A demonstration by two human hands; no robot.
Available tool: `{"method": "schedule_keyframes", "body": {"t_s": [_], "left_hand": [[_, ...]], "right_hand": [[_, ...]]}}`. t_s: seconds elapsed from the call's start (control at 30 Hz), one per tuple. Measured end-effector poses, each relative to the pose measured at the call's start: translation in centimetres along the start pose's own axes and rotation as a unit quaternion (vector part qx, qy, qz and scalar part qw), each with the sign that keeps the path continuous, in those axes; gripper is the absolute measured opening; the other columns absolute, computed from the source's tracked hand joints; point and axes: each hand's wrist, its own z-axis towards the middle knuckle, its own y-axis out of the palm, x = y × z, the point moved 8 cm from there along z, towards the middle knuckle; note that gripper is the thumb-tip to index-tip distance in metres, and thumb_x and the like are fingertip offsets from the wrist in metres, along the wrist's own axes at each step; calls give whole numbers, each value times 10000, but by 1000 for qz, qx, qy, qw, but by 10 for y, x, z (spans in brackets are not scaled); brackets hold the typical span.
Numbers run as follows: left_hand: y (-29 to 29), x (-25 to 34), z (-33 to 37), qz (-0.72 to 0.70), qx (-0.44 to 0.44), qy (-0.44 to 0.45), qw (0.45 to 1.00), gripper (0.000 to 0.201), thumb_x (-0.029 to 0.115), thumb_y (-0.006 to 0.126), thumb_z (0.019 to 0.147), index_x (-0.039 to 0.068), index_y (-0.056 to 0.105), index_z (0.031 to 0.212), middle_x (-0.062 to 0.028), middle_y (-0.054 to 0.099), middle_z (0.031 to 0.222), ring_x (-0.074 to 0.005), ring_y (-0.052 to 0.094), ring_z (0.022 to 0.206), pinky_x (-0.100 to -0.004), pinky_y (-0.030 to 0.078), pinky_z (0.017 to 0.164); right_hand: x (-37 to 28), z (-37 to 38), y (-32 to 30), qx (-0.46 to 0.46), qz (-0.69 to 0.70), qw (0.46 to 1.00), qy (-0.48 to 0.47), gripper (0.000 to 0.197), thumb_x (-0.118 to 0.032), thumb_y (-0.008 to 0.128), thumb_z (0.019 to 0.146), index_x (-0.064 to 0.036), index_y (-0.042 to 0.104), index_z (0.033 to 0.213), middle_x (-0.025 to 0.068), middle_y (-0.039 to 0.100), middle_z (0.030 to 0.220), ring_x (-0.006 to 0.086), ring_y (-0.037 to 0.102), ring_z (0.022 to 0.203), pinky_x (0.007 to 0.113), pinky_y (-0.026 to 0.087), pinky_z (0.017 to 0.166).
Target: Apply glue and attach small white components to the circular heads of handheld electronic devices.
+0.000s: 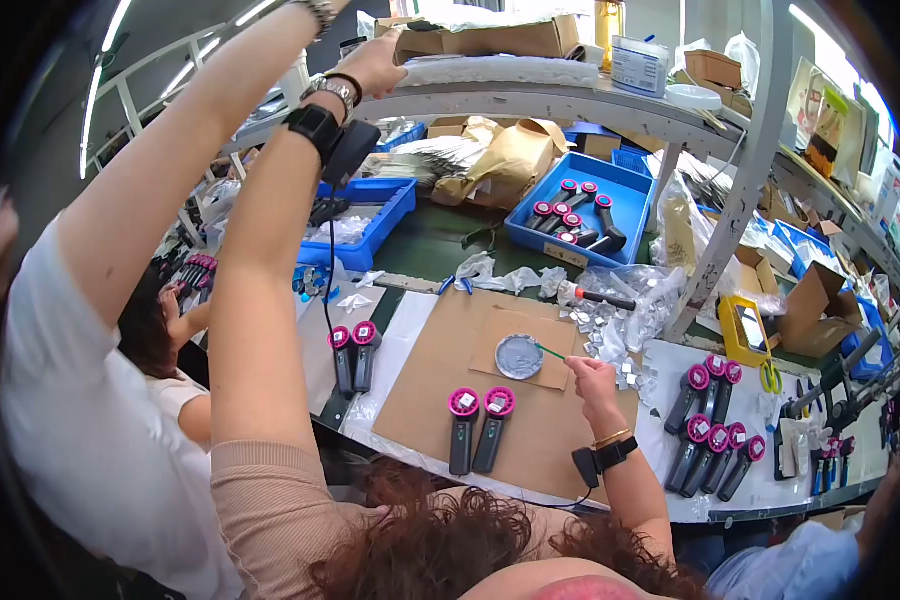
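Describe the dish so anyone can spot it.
On the bench, find the big brown sheet. Toward its far edge is a smaller cardboard piece, and on that sits the dish, where a green stick in the right hand ends. It is round and grey, unlike the dark, pink-headed devices nearby.

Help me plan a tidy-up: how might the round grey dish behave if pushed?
The dish looks shallow and wide, so it would probably slide rather than tip. Lying flat on the cardboard, it likely wouldn't roll.

Yellow-handled scissors [770, 378] lie beside a yellow bin [748, 358].
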Motion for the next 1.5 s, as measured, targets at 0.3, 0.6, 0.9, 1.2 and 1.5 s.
{"method": "schedule_keyframes", "body": {"t_s": [0.3, 0.6, 0.9, 1.2, 1.5], "left_hand": [[29, 44, -95, -82, 125, 98, 984, 590, 250, 763, 956, 5, 634, 1477, -146, 751, 825, -239, 751, 769, -400, 590, 727], [59, 73, -225, -237, 96, 39, 966, 443, 200, 783, 993, 26, 713, 1394, -114, 712, 766, -198, 669, 649, -353, 526, 629], [107, 69, -300, -298, 56, -10, 953, 445, 145, 790, 1002, 24, 697, 1420, -90, 704, 751, -142, 640, 608, -312, 505, 588], [162, 43, -356, -325, -4, -67, 943, 428, 145, 784, 1001, 34, 703, 1406, -77, 703, 742, -136, 646, 609, -312, 508, 598], [173, 33, -385, -279, -37, -74, 957, 446, 159, 773, 1016, 36, 692, 1437, -64, 730, 763, -111, 655, 625, -288, 518, 612]], "right_hand": [[-2, 2, -6, -8, 12, 1000, -5, 205, -193, 860, 942, -1, 817, 996, -99, 536, 644, 15, 401, 493, 233, 277, 446], [-4, -2, 1, -5, 17, 1000, 1, 143, -141, 816, 971, -4, 789, 1002, -123, 489, 664, 1, 363, 495, 227, 239, 448], [-3, 2, 0, 3, 19, 1000, -2, 135, -138, 816, 967, -11, 788, 999, -121, 492, 659, 4, 368, 494, 230, 243, 450], [-1, 9, 2, -2, 16, 1000, -10, 144, -143, 826, 960, -9, 787, 996, -118, 484, 650, 9, 372, 490, 232, 251, 448], [5, 14, 4, -10, 13, 1000, -12, 130, -130, 821, 961, -13, 776, 997, -115, 475, 650, 12, 369, 480, 236, 245, 432]]}}
